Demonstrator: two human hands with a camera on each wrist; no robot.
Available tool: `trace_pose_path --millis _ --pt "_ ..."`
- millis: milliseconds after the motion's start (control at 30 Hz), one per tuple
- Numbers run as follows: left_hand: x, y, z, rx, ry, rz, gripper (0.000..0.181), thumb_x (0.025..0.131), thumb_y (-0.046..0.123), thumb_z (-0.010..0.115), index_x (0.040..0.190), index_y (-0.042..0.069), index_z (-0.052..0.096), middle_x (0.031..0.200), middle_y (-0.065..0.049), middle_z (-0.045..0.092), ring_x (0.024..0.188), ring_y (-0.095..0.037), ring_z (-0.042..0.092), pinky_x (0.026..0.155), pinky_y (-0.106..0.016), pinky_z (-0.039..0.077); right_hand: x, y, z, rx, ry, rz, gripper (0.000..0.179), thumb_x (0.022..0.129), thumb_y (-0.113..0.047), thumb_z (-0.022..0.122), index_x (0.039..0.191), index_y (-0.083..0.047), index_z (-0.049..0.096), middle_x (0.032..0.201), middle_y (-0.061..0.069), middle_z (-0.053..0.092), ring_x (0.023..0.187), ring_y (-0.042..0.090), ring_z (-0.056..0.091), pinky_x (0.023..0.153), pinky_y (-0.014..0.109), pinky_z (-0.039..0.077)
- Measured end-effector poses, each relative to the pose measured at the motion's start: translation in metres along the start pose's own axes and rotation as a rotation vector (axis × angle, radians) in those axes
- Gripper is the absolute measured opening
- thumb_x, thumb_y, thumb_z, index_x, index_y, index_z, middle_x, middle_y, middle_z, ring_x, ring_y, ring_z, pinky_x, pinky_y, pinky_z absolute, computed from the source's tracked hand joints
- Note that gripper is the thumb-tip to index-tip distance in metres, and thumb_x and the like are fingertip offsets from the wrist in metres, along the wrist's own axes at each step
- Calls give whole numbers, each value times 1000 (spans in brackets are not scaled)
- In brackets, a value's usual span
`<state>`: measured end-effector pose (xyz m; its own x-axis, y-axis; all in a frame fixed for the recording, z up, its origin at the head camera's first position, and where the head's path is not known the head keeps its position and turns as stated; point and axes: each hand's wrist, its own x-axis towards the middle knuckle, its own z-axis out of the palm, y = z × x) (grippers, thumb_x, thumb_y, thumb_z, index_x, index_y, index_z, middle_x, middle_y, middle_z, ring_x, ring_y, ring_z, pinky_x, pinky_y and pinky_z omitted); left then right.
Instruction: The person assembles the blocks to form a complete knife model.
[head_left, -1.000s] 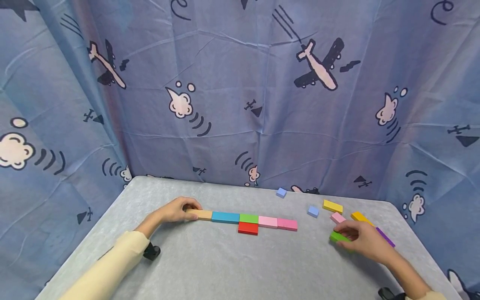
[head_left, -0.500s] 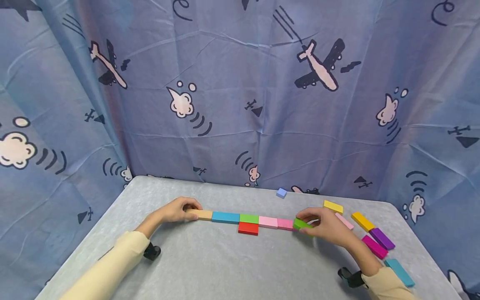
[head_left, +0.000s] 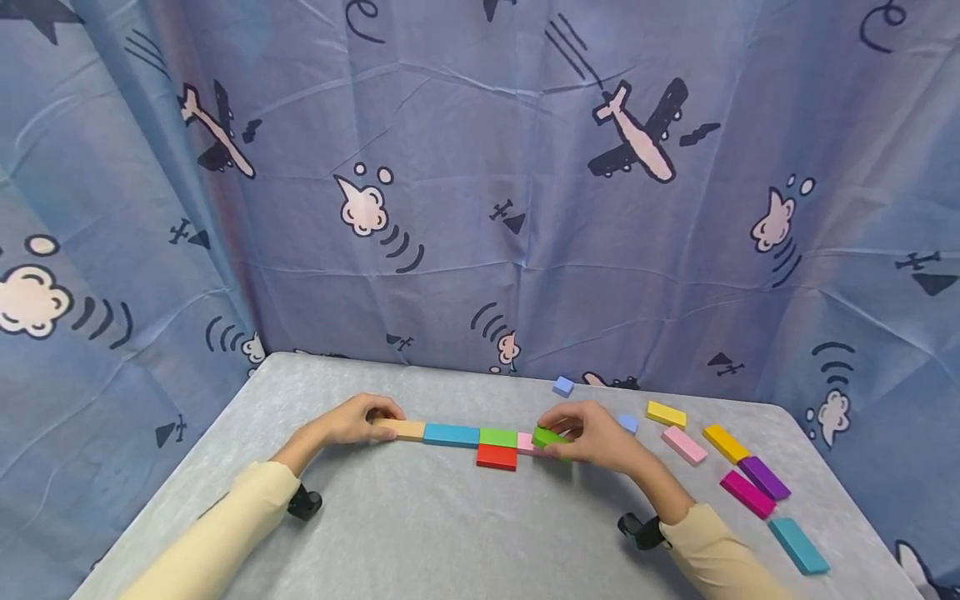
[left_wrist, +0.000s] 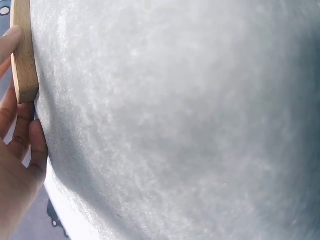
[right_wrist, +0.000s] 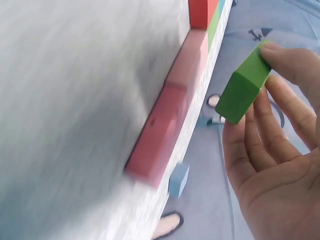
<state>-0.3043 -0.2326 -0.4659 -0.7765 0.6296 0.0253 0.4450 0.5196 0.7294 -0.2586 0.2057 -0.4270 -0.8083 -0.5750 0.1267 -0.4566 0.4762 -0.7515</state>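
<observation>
My left hand [head_left: 358, 419] pinches the natural wood block [head_left: 408, 430] at the left end of a row; in the left wrist view its thumb lies on the block [left_wrist: 25, 65]. Rightward the row runs through a blue block [head_left: 452, 436], a green one [head_left: 498, 437], a light pink one [head_left: 524, 443] and a darker pink one [right_wrist: 157, 132]. A red block [head_left: 497, 457] touches the green one's near side. Over the pink end, my right hand [head_left: 600, 437] holds another green block [right_wrist: 245, 85] between thumb and fingers, raised off the table; it partly hides the pink blocks in the head view.
Loose blocks lie at the table's right: yellow [head_left: 666, 414], pink [head_left: 684, 445], orange-yellow [head_left: 725, 444], purple [head_left: 764, 477], magenta [head_left: 747, 495] and teal [head_left: 798, 546]. Two small light blue blocks sit farther back, one near the rear edge [head_left: 563, 387]. A patterned curtain [head_left: 450, 208] hangs behind.
My right hand has carried the green block leftward from the loose blocks at the right to above the row's pink end. My left hand stays on the wood block.
</observation>
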Motion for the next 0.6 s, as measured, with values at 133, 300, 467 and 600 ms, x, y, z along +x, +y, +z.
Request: trace_pose_path --millis 133,300,467,600 --pt "0 2 0 -4 4 -12 22 94 14 76 115 7 73 105 1 69 91 -17 60 85 -37 47 14 -5 13 13 -23 -42 30 85 -9 84 113 -3 74 108 2 71 97 22 67 85 37 55" --pt "0 5 0 -10 5 -17 22 94 12 76 115 7 73 105 1 69 90 -17 60 84 -37 47 33 -14 31 43 -53 -73 27 84 -7 84 110 -5 76 105 1 72 94 21 67 84 39 55" --pt "-1 6 1 -8 6 -7 22 94 12 76 115 6 73 105 1 69 90 -16 59 83 -35 47 50 -25 49 59 -88 -65 27 84 -5 84 110 -5 76 103 -1 72 95 19 67 85 37 54" --pt "-1 7 1 -8 6 -8 22 93 11 76 115 6 73 105 1 69 90 -16 59 83 -34 47 62 -34 60 67 -106 -79 28 84 -5 84 110 -3 76 101 0 73 94 19 67 84 36 54"
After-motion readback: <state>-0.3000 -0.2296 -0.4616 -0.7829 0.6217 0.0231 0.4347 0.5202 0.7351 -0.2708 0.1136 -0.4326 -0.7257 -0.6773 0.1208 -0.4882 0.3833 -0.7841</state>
